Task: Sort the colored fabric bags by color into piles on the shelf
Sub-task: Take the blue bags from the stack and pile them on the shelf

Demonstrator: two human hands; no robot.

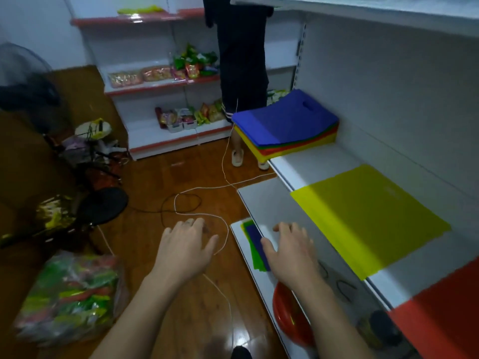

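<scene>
A: Nearest, what is being reached for?

B: The small mixed stack of bags [255,246] on the lowest shelf ledge [239,239] is being approached. A blue bag is seen on top, with green and yellow edges showing beneath.

A: How should the pick be made?

B: Only the top blue bag should be peeled off, it is judged, pinched at its near edge so the thin layers below are not dragged along. Then it should be laid flat where blue is to be gathered.

A: And the hands?

B: The right hand [291,248] is held over the stack with fingers spread and straight; nothing is gripped, and whether the fabric is actually touched cannot be told. The left hand [185,243] is held flat and spread above the floor, beside a white cord [225,237], holding nothing.

A: Further back?

B: A yellow bag [368,218] is laid flat on the middle shelf, a red one [440,322] at the near right. At the far end, a thick mixed stack [285,125] topped with blue is overhanging the shelf edge, still to be sorted.
</scene>
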